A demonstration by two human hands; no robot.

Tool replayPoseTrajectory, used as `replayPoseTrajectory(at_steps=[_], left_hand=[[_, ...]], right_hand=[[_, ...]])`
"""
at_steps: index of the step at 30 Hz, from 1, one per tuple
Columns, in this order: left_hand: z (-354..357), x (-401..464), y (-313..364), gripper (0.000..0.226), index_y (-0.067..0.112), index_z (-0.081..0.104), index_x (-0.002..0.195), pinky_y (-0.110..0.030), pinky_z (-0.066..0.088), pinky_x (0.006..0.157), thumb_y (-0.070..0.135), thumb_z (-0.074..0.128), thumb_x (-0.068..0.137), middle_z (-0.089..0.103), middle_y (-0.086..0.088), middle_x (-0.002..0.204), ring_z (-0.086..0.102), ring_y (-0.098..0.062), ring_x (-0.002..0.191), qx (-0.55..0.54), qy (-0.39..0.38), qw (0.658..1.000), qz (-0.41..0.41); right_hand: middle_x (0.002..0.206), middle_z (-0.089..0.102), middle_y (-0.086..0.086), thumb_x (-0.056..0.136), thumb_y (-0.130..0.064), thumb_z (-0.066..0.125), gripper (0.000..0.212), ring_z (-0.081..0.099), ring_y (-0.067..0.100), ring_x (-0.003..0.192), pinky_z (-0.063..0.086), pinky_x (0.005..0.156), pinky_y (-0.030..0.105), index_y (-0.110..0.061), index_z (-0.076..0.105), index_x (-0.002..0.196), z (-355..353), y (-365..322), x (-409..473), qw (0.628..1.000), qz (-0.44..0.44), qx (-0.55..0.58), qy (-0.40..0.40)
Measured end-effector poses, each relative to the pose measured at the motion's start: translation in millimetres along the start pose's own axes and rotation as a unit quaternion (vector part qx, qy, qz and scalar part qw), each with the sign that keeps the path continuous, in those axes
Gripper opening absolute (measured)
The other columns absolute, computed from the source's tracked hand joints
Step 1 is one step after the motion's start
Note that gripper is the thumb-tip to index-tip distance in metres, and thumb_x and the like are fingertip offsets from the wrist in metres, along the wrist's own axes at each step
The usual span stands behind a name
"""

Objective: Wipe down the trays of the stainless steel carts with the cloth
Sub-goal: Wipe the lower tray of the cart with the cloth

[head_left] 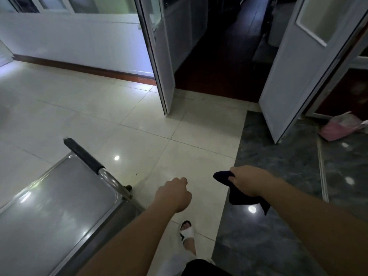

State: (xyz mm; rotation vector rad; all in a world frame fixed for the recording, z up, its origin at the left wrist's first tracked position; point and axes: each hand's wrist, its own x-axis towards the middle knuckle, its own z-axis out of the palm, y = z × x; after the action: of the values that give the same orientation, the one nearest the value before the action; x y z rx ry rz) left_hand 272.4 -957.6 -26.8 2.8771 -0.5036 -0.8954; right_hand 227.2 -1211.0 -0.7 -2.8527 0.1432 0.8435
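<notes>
I see the stainless steel cart's grey top tray (57, 198) low to my left. My left hand (173, 194), curled and empty, is nearer it; my right hand (247, 181) clutches the dark cloth (238, 193), farther right.

At lower right the right hand (247, 181) gripped a dark cloth (237, 193); the left hand (174, 195) hung curled beside the cart tray (55, 206) at lower left.

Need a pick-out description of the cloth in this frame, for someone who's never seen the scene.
Start at the steel cart tray at lower left, then move right past the empty left hand to the right hand. The cloth is the dark rag bunched in that hand, hanging below it, the only fabric being held.
</notes>
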Motion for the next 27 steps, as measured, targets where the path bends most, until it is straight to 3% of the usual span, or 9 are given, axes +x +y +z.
replayPoseTrajectory(at_steps=[4, 9, 15, 23, 27], left_hand=[[-26.2, 74.7, -5.2, 0.053, 0.025, 0.041, 0.153, -0.045, 0.046, 0.107, 0.038, 0.045, 0.102, 0.048, -0.004, 0.151, 0.051, -0.029, 0.133, -0.016, -0.019, 1.0, 0.006], [-87.7, 169.6, -18.1, 0.052, 0.023, 0.043, 0.151, -0.045, 0.046, 0.106, 0.036, 0.045, 0.101, 0.05, -0.005, 0.148, 0.051, -0.028, 0.132, -0.021, -0.023, 0.999, 0.019], [-167.9, 259.9, -41.4, 0.049, 0.025, 0.045, 0.149, -0.042, 0.047, 0.102, 0.036, 0.045, 0.101, 0.052, -0.002, 0.146, 0.054, -0.028, 0.13, -0.01, -0.013, 1.0, 0.014], [-244.6, 385.0, -87.8, 0.052, 0.026, 0.041, 0.153, -0.043, 0.047, 0.103, 0.036, 0.044, 0.102, 0.05, -0.001, 0.149, 0.053, -0.027, 0.131, -0.048, -0.001, 0.997, -0.063], [-284.9, 441.9, -113.4, 0.053, 0.028, 0.042, 0.153, -0.043, 0.046, 0.105, 0.038, 0.045, 0.101, 0.05, 0.0, 0.149, 0.053, -0.027, 0.132, -0.094, 0.023, 0.985, -0.142]], right_hand=[[0.098, 0.054, 0.0, 0.109, -0.041, 0.034, 0.022, 0.056, 0.022, 0.091, 0.048, 0.085, 0.038, -0.022, 0.046, 0.107, -33.4, 11.2, 73.8, 1.0, -0.001, -0.002, -0.002], [0.107, 0.061, 0.005, 0.109, -0.039, 0.034, 0.033, 0.053, 0.021, 0.091, 0.045, 0.084, 0.037, -0.016, 0.053, 0.122, -92.3, 13.3, 161.6, 1.0, 0.016, -0.002, -0.016], [0.103, 0.058, 0.002, 0.108, -0.039, 0.034, 0.032, 0.053, 0.021, 0.089, 0.042, 0.079, 0.036, -0.016, 0.053, 0.12, -159.3, 11.1, 261.3, 1.0, 0.007, 0.002, -0.006], [0.101, 0.058, 0.0, 0.108, -0.042, 0.034, 0.023, 0.055, 0.02, 0.089, 0.047, 0.085, 0.039, -0.023, 0.048, 0.104, -243.7, 6.3, 434.9, 0.998, -0.04, -0.021, -0.033], [0.109, 0.06, 0.002, 0.108, -0.042, 0.035, 0.031, 0.058, 0.02, 0.096, 0.048, 0.092, 0.041, -0.02, 0.054, 0.115, -303.2, -13.9, 532.8, 0.994, -0.094, -0.047, -0.039]])
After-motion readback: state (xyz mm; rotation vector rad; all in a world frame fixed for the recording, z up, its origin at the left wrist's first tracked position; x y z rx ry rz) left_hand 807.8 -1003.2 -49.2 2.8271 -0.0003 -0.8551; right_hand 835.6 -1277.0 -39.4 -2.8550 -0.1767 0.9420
